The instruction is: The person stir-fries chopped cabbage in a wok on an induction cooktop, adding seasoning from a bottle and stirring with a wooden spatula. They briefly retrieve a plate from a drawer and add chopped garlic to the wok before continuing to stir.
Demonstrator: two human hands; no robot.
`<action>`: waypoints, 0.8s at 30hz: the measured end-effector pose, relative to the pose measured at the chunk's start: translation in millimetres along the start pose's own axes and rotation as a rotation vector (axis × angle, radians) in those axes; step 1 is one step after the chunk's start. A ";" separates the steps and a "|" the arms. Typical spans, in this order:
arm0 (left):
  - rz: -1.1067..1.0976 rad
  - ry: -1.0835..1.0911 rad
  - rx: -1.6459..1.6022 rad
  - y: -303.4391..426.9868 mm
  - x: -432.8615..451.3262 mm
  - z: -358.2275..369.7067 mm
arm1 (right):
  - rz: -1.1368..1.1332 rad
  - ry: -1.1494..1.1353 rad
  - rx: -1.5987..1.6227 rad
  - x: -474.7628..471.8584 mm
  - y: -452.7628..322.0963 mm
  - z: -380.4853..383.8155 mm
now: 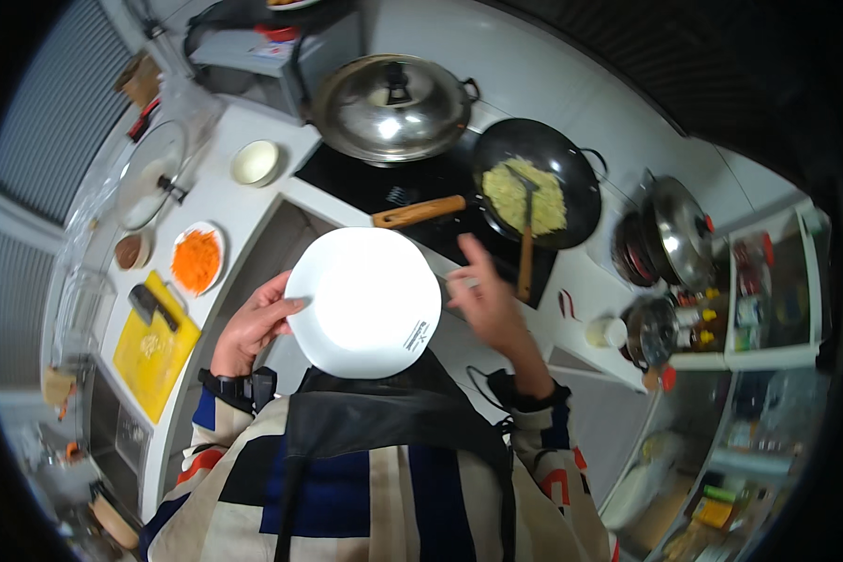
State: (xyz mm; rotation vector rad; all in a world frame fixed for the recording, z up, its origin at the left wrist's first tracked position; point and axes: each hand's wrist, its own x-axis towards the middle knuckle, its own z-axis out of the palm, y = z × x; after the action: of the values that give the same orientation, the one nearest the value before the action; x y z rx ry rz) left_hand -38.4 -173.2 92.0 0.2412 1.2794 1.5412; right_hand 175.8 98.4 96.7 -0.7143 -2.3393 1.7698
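Observation:
My left hand (256, 319) holds a white plate (365, 302) by its left rim, thumb on top, in front of the dark apron. Dark printing marks the plate's lower right. Just right of the plate, my right hand (481, 291) is raised, slightly blurred, with its index finger extended and nothing visible in it. Beyond it a black wok (579, 204) sits on the hob, holding a pale green shredded food (555, 193). A spatula (526, 260) with a wooden handle rests in that food. The wok's own wooden handle (421, 212) points left, above the plate.
A lidded steel pan (365, 119) occupies the hob's left part. Along the left counter are a cream bowl (254, 163), a plate of shredded carrot (197, 260), a glass lid (130, 186) and a knife (153, 308) on a yellow cutting board (158, 379). Stacked pans (678, 225) and bottles (695, 317) stand right.

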 end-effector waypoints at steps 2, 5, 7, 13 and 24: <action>0.006 0.063 -0.035 -3.5 -0.9 -17.0 | -0.147 0.333 -0.371 7.9 21.0 -23.3; 0.020 0.223 -0.207 -11.0 12.1 -45.7 | -0.193 0.543 -0.796 9.9 59.1 -57.8; 0.024 0.284 -0.299 -17.7 29.2 -78.7 | -0.168 0.576 -0.834 3.9 76.5 -69.7; 0.091 0.303 -0.226 -6.0 103.3 -145.7 | 0.025 0.598 -0.704 3.0 79.0 -74.3; -0.125 0.059 -0.255 8.6 226.5 -244.8 | 0.302 0.790 -0.783 13.5 70.8 -71.3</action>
State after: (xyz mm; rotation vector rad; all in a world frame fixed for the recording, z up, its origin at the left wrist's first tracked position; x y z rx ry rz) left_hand -308.6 -134.7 -99.8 -0.0474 1.1078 1.5937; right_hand 211.1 181.2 50.0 -1.5626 -2.2976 0.3550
